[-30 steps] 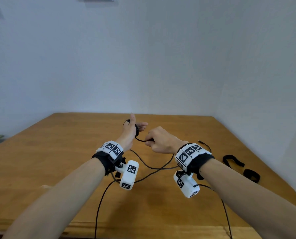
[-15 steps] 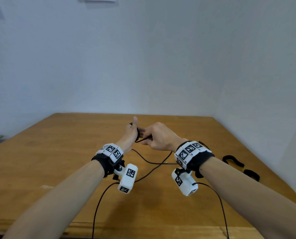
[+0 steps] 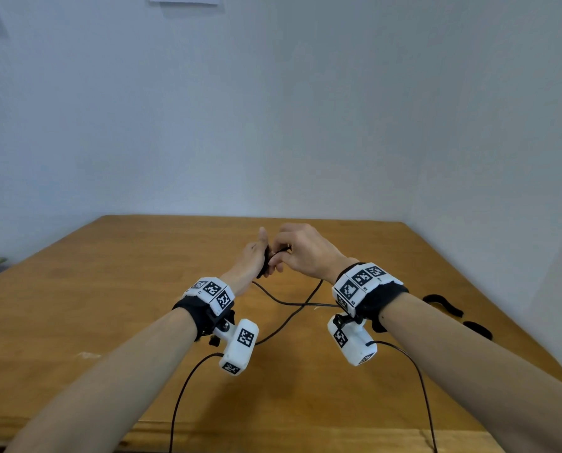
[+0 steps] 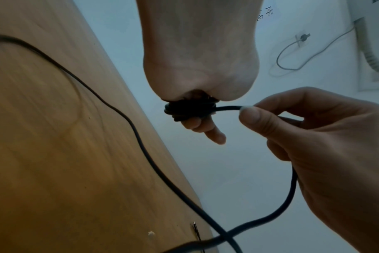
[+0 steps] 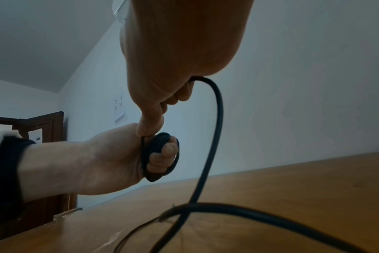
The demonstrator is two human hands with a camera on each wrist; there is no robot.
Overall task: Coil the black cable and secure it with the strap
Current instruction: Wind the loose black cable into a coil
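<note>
The left hand is holding the thin, limp black rubber cable coiled round its fingers; the right hand is pinching the slack, probably light and springy.

In the head view the small coil of thin black cable is mostly hidden between the two hands. The cable's loose run is cut off at the bottom edge. The curled black fabric straps on the wooden counter are too small to make out any fastening.
</note>
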